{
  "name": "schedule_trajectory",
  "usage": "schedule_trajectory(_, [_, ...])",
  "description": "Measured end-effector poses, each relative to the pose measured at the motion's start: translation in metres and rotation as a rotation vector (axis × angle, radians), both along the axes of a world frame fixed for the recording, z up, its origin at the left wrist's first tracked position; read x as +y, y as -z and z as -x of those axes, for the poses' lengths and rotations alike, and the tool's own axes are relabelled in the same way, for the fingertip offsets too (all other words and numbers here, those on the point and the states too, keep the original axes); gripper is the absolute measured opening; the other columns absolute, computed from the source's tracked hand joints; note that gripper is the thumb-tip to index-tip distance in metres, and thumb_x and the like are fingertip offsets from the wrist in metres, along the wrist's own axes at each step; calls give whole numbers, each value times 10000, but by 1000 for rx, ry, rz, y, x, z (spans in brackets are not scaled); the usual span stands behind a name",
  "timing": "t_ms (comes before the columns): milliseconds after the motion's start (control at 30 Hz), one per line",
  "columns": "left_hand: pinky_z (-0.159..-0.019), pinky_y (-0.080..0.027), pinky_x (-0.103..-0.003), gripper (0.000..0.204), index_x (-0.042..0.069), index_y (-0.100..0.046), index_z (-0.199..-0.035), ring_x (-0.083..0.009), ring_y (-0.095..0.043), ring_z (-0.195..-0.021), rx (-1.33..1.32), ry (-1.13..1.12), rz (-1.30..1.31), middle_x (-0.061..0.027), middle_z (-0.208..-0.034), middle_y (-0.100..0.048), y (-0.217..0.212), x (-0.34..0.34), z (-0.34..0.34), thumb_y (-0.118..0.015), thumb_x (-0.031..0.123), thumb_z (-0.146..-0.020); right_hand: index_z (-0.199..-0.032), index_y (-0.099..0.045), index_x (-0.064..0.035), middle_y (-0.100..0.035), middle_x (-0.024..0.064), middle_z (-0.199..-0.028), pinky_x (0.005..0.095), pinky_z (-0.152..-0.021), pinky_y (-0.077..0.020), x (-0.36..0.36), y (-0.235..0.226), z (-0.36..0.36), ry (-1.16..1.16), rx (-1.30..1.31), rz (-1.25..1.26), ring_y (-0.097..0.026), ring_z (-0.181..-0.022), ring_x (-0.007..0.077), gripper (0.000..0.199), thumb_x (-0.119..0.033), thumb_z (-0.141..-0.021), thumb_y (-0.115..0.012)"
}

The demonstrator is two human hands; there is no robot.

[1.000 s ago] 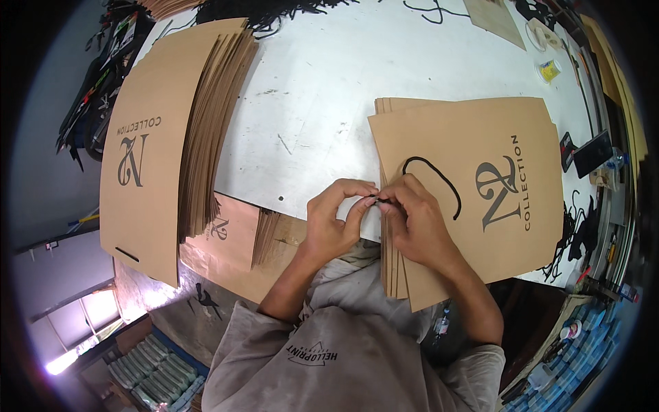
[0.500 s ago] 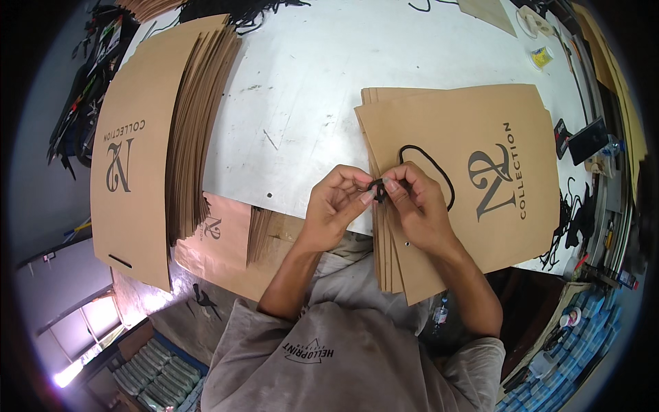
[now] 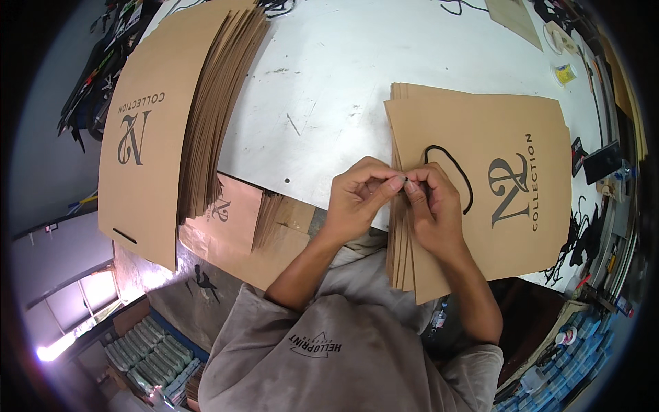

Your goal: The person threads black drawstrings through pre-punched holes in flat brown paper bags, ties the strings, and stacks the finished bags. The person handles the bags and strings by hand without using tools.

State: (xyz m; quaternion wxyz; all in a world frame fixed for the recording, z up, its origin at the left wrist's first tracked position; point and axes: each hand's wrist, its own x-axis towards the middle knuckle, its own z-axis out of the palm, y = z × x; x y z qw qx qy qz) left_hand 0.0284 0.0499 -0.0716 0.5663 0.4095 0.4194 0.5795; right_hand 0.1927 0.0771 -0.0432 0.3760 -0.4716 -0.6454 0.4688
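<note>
A brown paper bag [image 3: 473, 254] with dark printing lies on top of a small stack at the table's right front. Black cord [image 3: 453, 165] runs in an arc over its face as a handle. At the bag's left edge my left hand [image 3: 357, 199] pinches the cord between thumb and fingers. Right beside it, my right hand [image 3: 437, 209] also has its thumb and fingertips closed on the cord. Only a tiny dark bit shows between the fingertips. Any knot there is hidden by the fingers.
A tall stack of similar brown bags [image 3: 147, 62] stands on the left. Below it are pinkish-brown bags [image 3: 237, 230]. Loose black cords [image 3: 580, 237] hang at the right edge, near a dark phone-like device [image 3: 602, 162]. A small yellow-and-white cup [image 3: 564, 74] is at the far right.
My fingertips have drawn together, and the small black loop that showed between them is now mostly covered. The whole scene has shifted rightward in the view.
</note>
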Motion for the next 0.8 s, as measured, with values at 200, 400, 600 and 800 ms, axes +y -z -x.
schedule_trajectory(200, [-854, -588, -284, 128, -57, -674, -1103, -156, -696, -967, -148, 39, 52, -123, -1052, -706, 1, 1, 1, -642, 22, -1007, -1036, -645, 14, -633, 56, -906, 257, -692, -472, 0, -1, -2, -12, 124, 83, -577, -766, 103, 79, -21, -1011, -579])
schedule_trajectory(400, [-852, -602, -296, 133, -69, -653, -1096, -162, -717, -904, -185, 39, 151, -136, -1029, -732, 4, -2, 2, -622, 40, -1025, -1078, -645, 24, -651, 26, -904, 239, -710, -484, 2, -3, -8, -1, 253, 273, -587, -795, 74, 96, -40, -1010, -624])
schedule_trajectory(600, [-925, -587, -309, 188, -71, -644, -1152, -196, -700, -1053, -300, 56, 96, -161, -1103, -716, 8, -6, 8, -652, -63, -965, -993, -697, 8, -643, 22, -856, 235, -635, -449, 7, -3, -7, -102, 34, -37, -541, -713, 72, 62, -19, -939, -715])
schedule_trajectory(800, [-989, -572, -345, 331, -69, -656, -1193, -236, -664, -1167, -257, 123, -31, -194, -1207, -682, 3, -9, 9, -680, -171, -879, -959, -713, -1, -625, 22, -792, 242, -596, -421, 2, 10, -5, 16, 258, 134, -489, -658, 72, 42, -17, -923, -727])
